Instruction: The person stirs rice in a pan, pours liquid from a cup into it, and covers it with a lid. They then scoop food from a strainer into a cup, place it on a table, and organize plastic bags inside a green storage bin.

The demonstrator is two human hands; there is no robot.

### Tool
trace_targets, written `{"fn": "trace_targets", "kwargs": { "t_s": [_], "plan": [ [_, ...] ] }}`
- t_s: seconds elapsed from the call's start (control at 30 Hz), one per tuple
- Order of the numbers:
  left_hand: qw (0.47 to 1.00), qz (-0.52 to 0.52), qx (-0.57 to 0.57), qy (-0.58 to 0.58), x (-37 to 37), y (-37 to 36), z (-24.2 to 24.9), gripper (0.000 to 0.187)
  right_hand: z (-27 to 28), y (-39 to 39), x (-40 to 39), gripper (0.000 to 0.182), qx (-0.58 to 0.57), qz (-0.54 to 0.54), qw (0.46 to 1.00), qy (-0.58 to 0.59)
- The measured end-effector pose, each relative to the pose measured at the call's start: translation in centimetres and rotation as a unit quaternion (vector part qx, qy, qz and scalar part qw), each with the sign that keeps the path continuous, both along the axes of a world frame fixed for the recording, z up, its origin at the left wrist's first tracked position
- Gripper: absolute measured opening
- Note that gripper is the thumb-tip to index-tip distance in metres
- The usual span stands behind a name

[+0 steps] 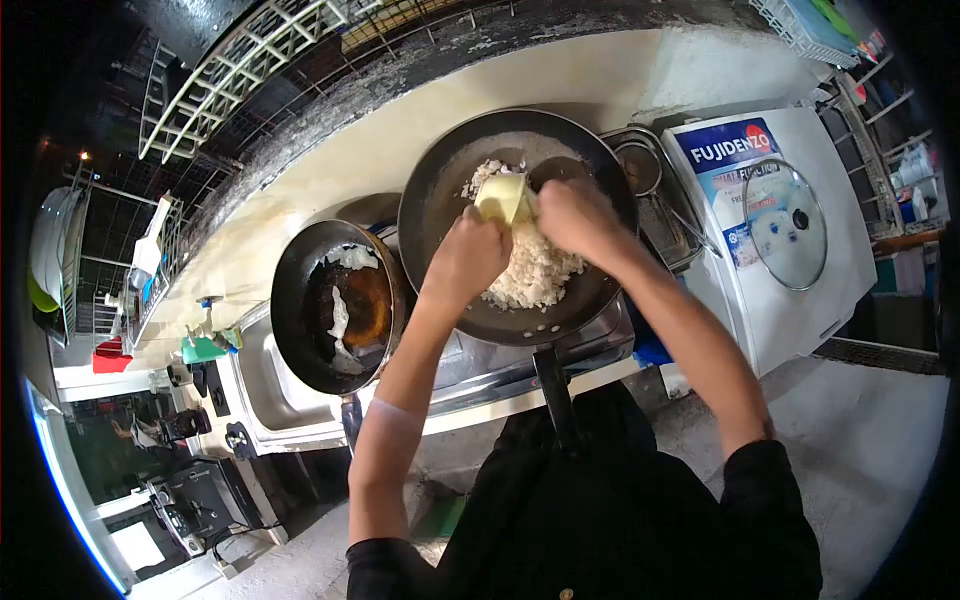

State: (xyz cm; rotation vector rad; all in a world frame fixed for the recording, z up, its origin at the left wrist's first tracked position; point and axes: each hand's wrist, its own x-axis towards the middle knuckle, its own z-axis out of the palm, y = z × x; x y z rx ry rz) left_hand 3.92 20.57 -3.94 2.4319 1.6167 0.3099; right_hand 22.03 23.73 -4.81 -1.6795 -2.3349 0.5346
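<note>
A large dark pan (460, 190) stands on the stove with a heap of whitish rice (535, 275) in it. Over the heap, my left hand (468, 255) is closed on the lower left side of a pale yellow container (503, 198), which looks tilted above the rice. My right hand (578, 215) is at the container's right side, blurred by motion, and its fingertips cannot be made out. To the left sits a smaller dark pan (300, 300) with brown oily residue and white scraps (340, 315) in it.
A metal sink (270, 375) lies left of the smaller pan. Right of the large pan are a metal tray with a strainer (640, 168) and a white chest freezer (800, 320) bearing a glass lid (785, 225). The large pan's handle (555, 395) points toward my body. Wire racks (240, 75) hang at the upper left.
</note>
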Motion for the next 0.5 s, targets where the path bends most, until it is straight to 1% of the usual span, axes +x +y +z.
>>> {"fn": "trace_targets", "kwargs": {
  "t_s": [0.03,0.07,0.1,0.13,0.17,0.2,0.23,0.27,0.3,0.33,0.37,0.4,0.43,0.47,0.5],
  "plan": [
    [0.999,-0.015,0.034,-0.037,-0.9,-1.1,0.2,0.025,0.7,-0.1,1.4,0.014,0.009,-0.023,0.999,0.042],
    [0.999,0.009,0.048,-0.014,-2.0,-2.3,0.5,0.024,3.2,-0.7,2.6,0.014,-0.043,-0.067,0.997,0.024],
    [0.999,0.015,0.048,-0.013,-3.0,-2.8,-0.4,0.024,6.6,-1.5,3.0,0.014,-0.041,-0.071,0.996,-0.02],
    [0.99,-0.037,0.019,0.134,-3.9,-3.1,-2.0,0.022,4.6,-1.0,4.0,0.014,-0.062,-0.055,0.996,-0.03],
    [0.956,-0.089,-0.012,0.278,-4.5,-3.3,-3.6,0.021,1.7,-0.4,4.7,0.015,-0.084,-0.041,0.995,-0.041],
    [0.985,-0.078,-0.064,0.138,-3.9,-3.0,-4.1,0.019,-0.4,-0.7,3.4,0.015,-0.072,0.016,0.996,-0.054],
    [0.993,-0.115,0.029,0.017,-2.9,-3.2,-3.8,0.018,-1.4,-1.5,1.6,0.015,-0.062,0.073,0.993,-0.066],
    [0.995,-0.095,0.007,0.027,-1.2,-3.5,-2.3,0.018,1.2,-2.5,-0.2,0.018,-0.086,0.105,0.989,-0.063],
    [0.996,-0.074,-0.015,0.037,0.1,-3.9,-0.5,0.019,0.8,-2.4,-0.7,0.019,-0.071,0.096,0.991,-0.055],
    [0.997,-0.069,-0.018,0.034,0.2,-4.4,0.5,0.019,1.5,-1.9,-0.2,0.019,-0.067,0.115,0.989,-0.07],
    [0.998,-0.059,0.014,0.014,-0.1,-5.0,1.3,0.018,2.5,-1.2,0.6,0.02,-0.063,0.134,0.986,-0.083],
    [0.998,-0.049,0.047,-0.005,-0.5,-5.6,1.6,0.017,3.2,-0.4,1.5,0.022,-0.11,0.039,0.992,-0.045],
    [0.998,-0.043,0.046,-0.007,-1.4,-6.2,0.0,0.017,4.5,-0.2,3.1,0.027,-0.106,0.035,0.991,-0.075],
    [0.994,-0.026,0.06,0.086,-2.6,-6.9,-2.9,0.016,6.0,-0.4,4.0,0.027,-0.137,0.027,0.986,-0.093],
    [0.981,-0.009,0.075,0.178,-3.1,-7.2,-4.4,0.014,7.0,-0.5,4.5,0.028,-0.165,0.018,0.98,-0.11]
  ]
}}
